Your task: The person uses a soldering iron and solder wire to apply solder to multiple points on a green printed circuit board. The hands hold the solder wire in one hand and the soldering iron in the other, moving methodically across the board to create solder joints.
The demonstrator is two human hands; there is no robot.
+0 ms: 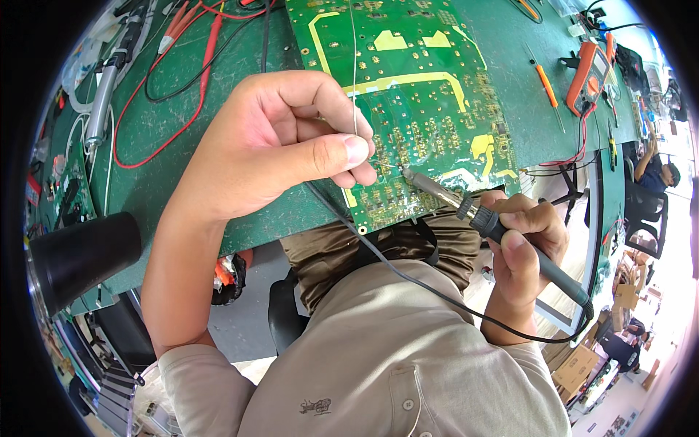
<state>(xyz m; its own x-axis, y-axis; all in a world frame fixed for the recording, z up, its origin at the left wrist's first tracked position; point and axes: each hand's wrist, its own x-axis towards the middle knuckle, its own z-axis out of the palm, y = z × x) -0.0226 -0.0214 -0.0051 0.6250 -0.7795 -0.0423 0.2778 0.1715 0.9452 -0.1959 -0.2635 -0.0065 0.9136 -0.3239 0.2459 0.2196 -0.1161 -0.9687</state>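
Silver solder wire point(354, 65), thin and nearly straight, is pinched in my left hand point(280, 142): thumb and fingertips are closed together on it, and its lower end comes down to the board point(408, 95) just beside my thumbnail. My right hand point(520, 244) has its grip wrapped tight round the black, rubbery handle of the iron point(484, 218); the iron's grey metal shaft tapers to a point that meets the board right next to the wire's end, close to the board's near edge.

The board is a large green slab, glossy, with pale yellow tracks and blocks and rows of small shiny solder dots. It lies flat on the counter point(182, 182), which is covered by a dark green mat, and its near edge reaches the counter's rim above my lap.

A thin black cord point(437, 291) runs from the iron's tail in a loop across my beige shirt.

Further out on the counter, red leads point(196, 95) curl to the left of my left hand. An orange meter point(588, 76) sits far right, with a slim orange-handled screwdriver point(546, 84) just beside it. A matt black cylinder point(84, 255) juts in at the left edge, below the counter's rim.
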